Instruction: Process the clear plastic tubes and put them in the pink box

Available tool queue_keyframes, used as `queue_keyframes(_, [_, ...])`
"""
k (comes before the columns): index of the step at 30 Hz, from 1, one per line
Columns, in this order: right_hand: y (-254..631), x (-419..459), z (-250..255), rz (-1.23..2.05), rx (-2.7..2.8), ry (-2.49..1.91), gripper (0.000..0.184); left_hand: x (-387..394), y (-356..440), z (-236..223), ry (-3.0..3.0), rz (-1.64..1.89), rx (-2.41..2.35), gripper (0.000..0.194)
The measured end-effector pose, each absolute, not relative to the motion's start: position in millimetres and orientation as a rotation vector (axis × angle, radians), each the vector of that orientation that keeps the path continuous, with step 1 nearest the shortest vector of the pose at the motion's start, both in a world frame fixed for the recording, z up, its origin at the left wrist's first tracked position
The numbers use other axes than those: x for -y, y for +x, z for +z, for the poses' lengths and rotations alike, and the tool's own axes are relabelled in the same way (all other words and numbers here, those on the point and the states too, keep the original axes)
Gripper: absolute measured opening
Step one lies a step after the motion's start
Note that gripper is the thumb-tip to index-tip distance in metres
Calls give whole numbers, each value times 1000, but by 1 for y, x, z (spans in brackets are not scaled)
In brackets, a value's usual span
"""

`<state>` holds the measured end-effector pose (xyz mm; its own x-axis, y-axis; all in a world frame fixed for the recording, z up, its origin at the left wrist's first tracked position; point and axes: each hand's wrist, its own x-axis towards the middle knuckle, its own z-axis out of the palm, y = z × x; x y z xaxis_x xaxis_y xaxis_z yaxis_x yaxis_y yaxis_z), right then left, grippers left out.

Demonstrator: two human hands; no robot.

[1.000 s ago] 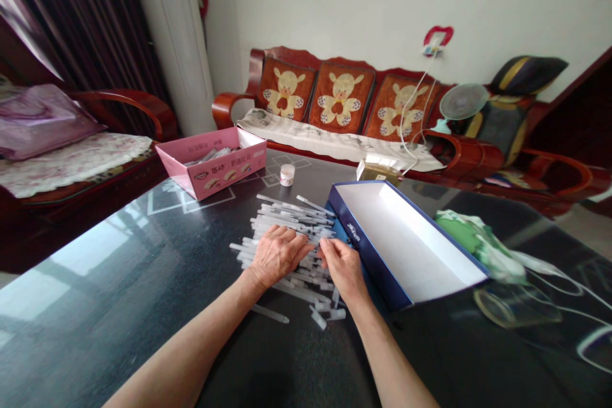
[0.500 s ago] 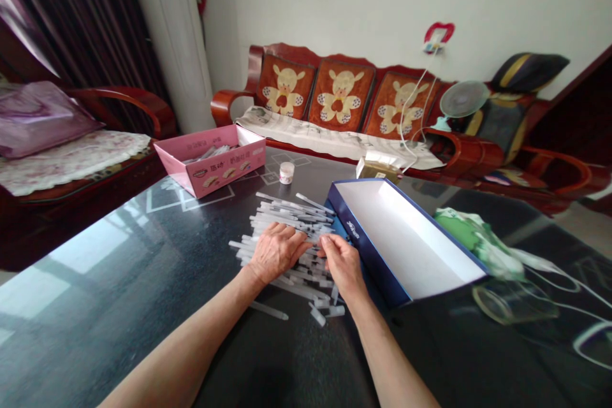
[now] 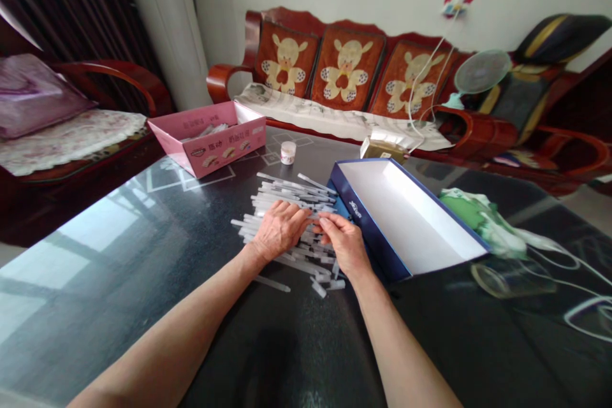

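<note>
The left hand (image 3: 280, 229) lay flat and spread on the heap of clear plastic sticks (image 3: 296, 194), pinning it to the dark glass tabletop (image 3: 119, 306); the right hand (image 3: 345, 245) sat just beside it at lower centre, its fingertips (image 3: 325, 222) pinched together on the sticks (exactly how many, I could not tell); the open navy-rimmed box (image 3: 368, 236) stood just right of the heap.

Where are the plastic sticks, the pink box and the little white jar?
plastic sticks (image 3: 287, 186), head view, middle of one stick in the pile
pink cardboard box (image 3: 210, 156), head view, front wall
small white jar (image 3: 288, 153), head view, its side
</note>
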<state>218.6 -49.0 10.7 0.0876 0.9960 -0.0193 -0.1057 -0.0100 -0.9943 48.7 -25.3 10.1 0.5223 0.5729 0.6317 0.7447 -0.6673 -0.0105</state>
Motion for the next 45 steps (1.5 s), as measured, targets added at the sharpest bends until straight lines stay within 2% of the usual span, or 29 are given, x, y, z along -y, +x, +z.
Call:
queue_keyframes(8, [211,51,17,1269,976,-1134,30,30,50,16,-2535,-861,1020,35])
queue_keyframes(17, [212,49,5,1189,1047,-1139,26,25,46,15,-2393,-947,1036,26])
queue_keyframes(21, [221,41,-2,1084,877,-1135,30,21,38,16,-2271,-947,1167,24])
queue_keyframes(24, [228,38,-4,869,906,-1228,32,20,35,16,-2234,-939,1203,23])
queue_keyframes(27, [229,41,-1,399,1269,-1302,35,19,35,16,-2250,-929,1192,22])
queue_keyframes(30, [228,47,5,-32,1544,-1272,49,19,36,15,-2243,-938,1203,22])
queue_keyframes(32, [226,49,7,-160,1587,-1267,55,19,36,14,-2253,-943,1195,22])
queue_keyframes(34, [223,51,7,-213,1658,-1277,50,19,37,14,-2287,-947,1163,21])
queue_keyframes(39, [221,53,1,-194,1917,-1302,18,20,40,12,-2377,-963,1035,19])
queue_keyframes(45, [235,46,-10,-172,1820,-1383,18,12,27,10,-2317,-1041,1114,30])
